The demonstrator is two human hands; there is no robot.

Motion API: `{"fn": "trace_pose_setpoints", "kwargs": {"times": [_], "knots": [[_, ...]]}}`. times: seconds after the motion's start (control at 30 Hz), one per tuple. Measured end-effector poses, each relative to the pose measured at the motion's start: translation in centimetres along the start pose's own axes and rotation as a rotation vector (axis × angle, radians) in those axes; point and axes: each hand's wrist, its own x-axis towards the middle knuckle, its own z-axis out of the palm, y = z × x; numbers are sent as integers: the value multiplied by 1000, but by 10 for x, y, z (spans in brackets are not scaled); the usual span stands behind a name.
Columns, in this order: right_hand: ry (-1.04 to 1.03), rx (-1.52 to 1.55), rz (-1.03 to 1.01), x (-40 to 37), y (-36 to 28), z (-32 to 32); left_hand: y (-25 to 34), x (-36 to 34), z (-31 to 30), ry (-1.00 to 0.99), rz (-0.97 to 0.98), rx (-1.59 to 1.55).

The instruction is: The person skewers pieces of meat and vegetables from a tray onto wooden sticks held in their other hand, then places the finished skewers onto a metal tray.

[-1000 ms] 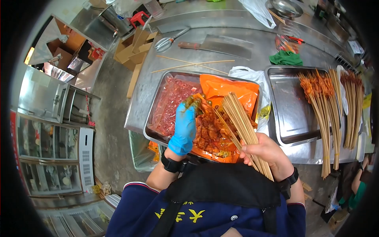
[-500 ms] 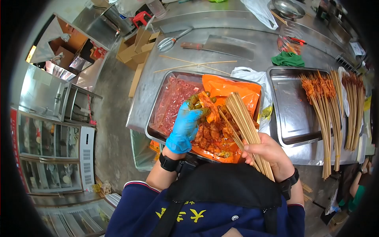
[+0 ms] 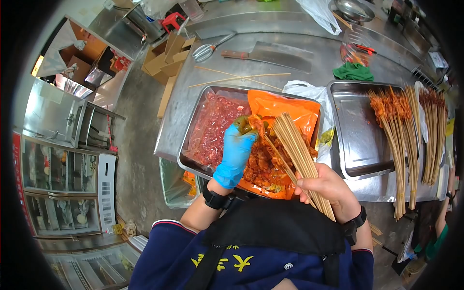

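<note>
1. Below both grips: a metal tray (image 3: pixel 192 169). Contents, judged from the left grip: clear bag of raw red meat (image 3: pixel 215 121) to its left, sauced meat (image 3: pixel 261 171) under it and to its right, orange bag (image 3: pixel 290 108) beyond.
2. Left hand (image 3: pixel 238 152), blue-gloved, fingertips stained brownish green: pinching a piece of sauced meat (image 3: pixel 256 124) over the tray.
3. Right hand (image 3: pixel 325 189), bare: clenched round a bundle of skewers (image 3: pixel 296 147), far ends reaching over the tray. One thin skewer (image 3: pixel 279 158) splays out leftward, tip close by the pinched piece (pierced or not, cannot tell; the glove crowds the spot).
4. Right of the right grip: second tray (image 3: pixel 362 128), loaded skewers (image 3: pixel 390 108) lying across its right rim, meat ends away from the wearer. Farther right, darker-tipped skewers (image 3: pixel 432 133).
5. Below and left of the left grip: lined bin (image 3: pixel 170 186), orange packaging (image 3: pixel 189 182) inside.
6. Against half a second ago: left hand shifted right, nearer the thin skewer, fingers gathered tighter on the piece. Right hand and bundle hold their place.
</note>
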Motion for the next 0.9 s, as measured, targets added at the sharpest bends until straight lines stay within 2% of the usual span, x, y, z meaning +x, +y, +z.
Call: {"fn": "trace_pose_setpoints", "kwargs": {"times": [0.1, 0.2, 0.27, 0.37, 0.5, 0.57, 0.9], "knots": [[-14, -28, 5, 2, -1, 0, 3, -2, 5, -2, 54, 148], [-16, -88, 17, 3, -1, -1, 11, -8, 8, -39, -16, -19], [-16, -71, 18, 3, -1, -1, 18, -10, 8, -25, -164, -188], [0, -86, 19, 5, 1, -1, 30, -14, 17, -7, -183, -220], [17, -96, 43, 1, -4, 4, 20, -8, 11, 70, -170, -179], [44, -85, 54, 0, -5, 6, 16, -7, 9, 133, -125, -254], [36, -30, 57, 3, 0, 3, 21, -2, 3, 156, -123, -317]]}}
